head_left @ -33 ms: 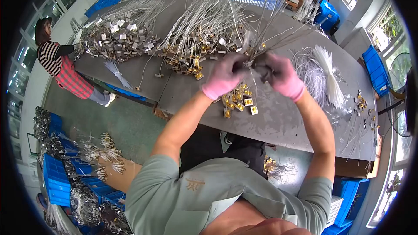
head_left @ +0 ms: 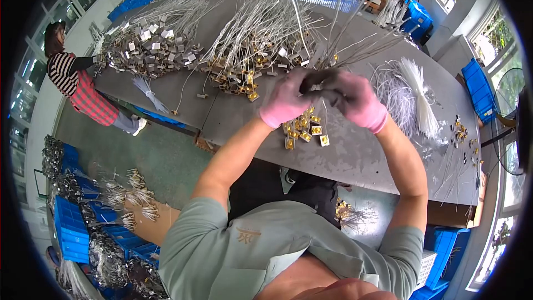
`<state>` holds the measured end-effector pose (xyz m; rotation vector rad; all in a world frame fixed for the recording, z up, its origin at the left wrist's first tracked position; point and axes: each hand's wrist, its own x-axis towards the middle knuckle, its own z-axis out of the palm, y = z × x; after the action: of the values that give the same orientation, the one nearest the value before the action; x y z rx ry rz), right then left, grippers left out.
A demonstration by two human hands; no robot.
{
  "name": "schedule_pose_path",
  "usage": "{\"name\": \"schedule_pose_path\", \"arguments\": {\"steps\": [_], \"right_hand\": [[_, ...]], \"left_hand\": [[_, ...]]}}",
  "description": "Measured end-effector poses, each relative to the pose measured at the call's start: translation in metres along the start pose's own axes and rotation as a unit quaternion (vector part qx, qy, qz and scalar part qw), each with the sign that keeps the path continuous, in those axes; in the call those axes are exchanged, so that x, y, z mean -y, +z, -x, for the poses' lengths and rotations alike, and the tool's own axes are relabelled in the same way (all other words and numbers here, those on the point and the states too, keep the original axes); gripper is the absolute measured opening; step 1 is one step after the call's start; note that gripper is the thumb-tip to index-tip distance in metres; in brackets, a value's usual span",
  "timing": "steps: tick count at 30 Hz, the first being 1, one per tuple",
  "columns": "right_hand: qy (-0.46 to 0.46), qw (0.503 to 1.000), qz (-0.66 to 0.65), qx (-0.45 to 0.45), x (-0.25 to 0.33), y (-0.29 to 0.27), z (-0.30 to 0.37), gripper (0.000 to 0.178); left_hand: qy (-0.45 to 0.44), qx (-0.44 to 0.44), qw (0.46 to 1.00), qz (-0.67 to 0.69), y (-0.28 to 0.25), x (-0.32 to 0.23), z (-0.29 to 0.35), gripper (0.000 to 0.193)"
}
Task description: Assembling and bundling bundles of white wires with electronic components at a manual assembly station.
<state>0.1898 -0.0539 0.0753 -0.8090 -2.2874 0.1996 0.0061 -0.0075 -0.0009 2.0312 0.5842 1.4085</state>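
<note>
My left hand [head_left: 286,95], in a pink and dark grey glove, is closed round a bundle of grey wires [head_left: 363,44]. The wires fan out up and to the right. Below my hands hang the bundle's square metal ends with gold-coloured middles [head_left: 304,132]. My right hand [head_left: 358,97], gloved alike, is closed against the left at the bundle's neck. Its fingertips are blurred, and what they pinch is hidden. Beyond my left hand lies a heap of similar wires with gold-coloured ends [head_left: 244,72]. A bunch of clear plastic ties [head_left: 419,97] lies right of my right hand.
Silvery metal-ended wires [head_left: 155,47] are heaped on the table's left, near a person in a striped top [head_left: 64,72]. A small tie bunch [head_left: 150,94] lies by the edge. Loose pieces [head_left: 459,133] sit at right. Blue crates [head_left: 72,230] stand on the floor.
My hands have drawn closer together. The right hand's fingers have turned inward over the bundle's neck, which they now cover. The heaps on the table have not moved.
</note>
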Motion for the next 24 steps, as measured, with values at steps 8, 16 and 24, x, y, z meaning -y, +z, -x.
{"name": "schedule_pose_path", "arguments": {"steps": [8, 16, 24], "right_hand": [[0.084, 0.957, 0.228, 0.16, 0.035, -0.019, -0.037, 0.046], [0.26, 0.956, -0.137, 0.004, 0.026, -0.002, -0.006, 0.02], [0.086, 0.968, 0.234, -0.027, 0.034, -0.017, -0.013, 0.027]], "left_hand": [[0.127, -0.024, 0.991, -0.026, 0.0, 0.001, 0.0, 0.017], [-0.109, -0.013, 0.953, 0.283, -0.007, 0.015, -0.011, 0.019], [-0.004, -0.185, 0.982, 0.041, 0.034, 0.025, -0.022, 0.028]]}}
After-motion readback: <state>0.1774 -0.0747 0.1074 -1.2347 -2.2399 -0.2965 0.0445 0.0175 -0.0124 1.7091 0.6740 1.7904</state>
